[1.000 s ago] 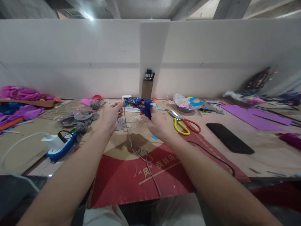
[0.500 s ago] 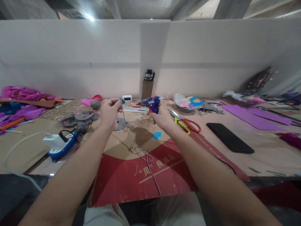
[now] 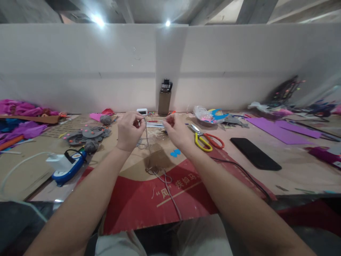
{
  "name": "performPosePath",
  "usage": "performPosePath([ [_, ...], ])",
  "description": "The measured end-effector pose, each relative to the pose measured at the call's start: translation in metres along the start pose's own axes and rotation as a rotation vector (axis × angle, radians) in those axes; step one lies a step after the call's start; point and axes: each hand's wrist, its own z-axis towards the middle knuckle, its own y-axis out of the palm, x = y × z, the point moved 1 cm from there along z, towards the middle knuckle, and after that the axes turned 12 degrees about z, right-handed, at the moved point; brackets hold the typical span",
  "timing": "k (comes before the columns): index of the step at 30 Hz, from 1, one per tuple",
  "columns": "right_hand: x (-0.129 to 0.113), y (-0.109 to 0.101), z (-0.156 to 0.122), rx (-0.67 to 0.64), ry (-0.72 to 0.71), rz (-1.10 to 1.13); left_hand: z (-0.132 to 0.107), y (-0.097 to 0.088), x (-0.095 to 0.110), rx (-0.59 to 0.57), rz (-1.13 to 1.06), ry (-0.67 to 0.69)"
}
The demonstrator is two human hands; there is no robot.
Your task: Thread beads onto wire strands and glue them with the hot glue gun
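Note:
My left hand (image 3: pixel 130 131) is closed in a pinch on a strand of grey yarn (image 3: pixel 148 137). The strand hangs down to loose loops on the red and tan cardboard (image 3: pixel 128 206). Level with it, a short gap to the right, my right hand (image 3: pixel 177 133) has its thumb and fingers curled together. Whatever those fingertips hold, if anything, I cannot make out. Small blue cut-out pieces (image 3: pixel 175 153) lie on the cardboard below my right hand. The glue gun is not clearly visible; a dark bit shows behind my right fingers.
Scissors (image 3: pixel 204 140) with red and yellow handles and a black phone (image 3: pixel 254 153) lie to the right, near a black cable (image 3: pixel 242 166). A bottle (image 3: pixel 164 99) stands at the back. Left are a blue power strip (image 3: pixel 69 169) and grey felt pieces (image 3: pixel 86 135).
My right hand has let go of the blue glue gun and curled its fingers nearer my left hand. The blue tip at my left fingers no longer shows. The view has shifted slightly.

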Motion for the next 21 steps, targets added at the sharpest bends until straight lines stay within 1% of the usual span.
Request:
performPosePath([
  [2,-0.008,0.022,-0.003,-0.080,0.090,0.326,-0.001,0.000,0.003,-0.010,0.007,0.032],
  [3,-0.010,0.031,-0.004,-0.122,0.146,0.456,-0.001,0.000,0.004,-0.025,0.007,0.022],
  [5,-0.010,0.044,-0.004,-0.179,0.221,0.608,-0.001,0.000,0.006,-0.072,-0.001,-0.043],
  [6,-0.009,0.047,-0.004,-0.180,0.227,0.624,-0.002,0.001,0.007,-0.103,-0.024,-0.093],
  [8,-0.007,0.046,-0.003,-0.143,0.164,0.550,-0.002,0.003,0.008,-0.170,-0.130,-0.218],
  [10,-0.007,0.042,-0.003,-0.098,0.048,0.421,-0.004,0.007,0.009,-0.239,-0.290,-0.343],
  [13,-0.010,0.034,-0.005,-0.070,-0.092,0.268,-0.005,0.010,0.012,-0.314,-0.446,-0.466],
  [15,-0.012,0.030,-0.006,-0.058,-0.125,0.189,-0.006,0.011,0.015,-0.322,-0.499,-0.510],
  [17,-0.012,0.028,-0.006,-0.040,-0.127,0.131,-0.007,0.012,0.016,-0.318,-0.549,-0.550],
  [21,-0.009,0.026,-0.005,-0.030,-0.129,0.075,-0.009,0.015,0.017,-0.325,-0.627,-0.609],
])
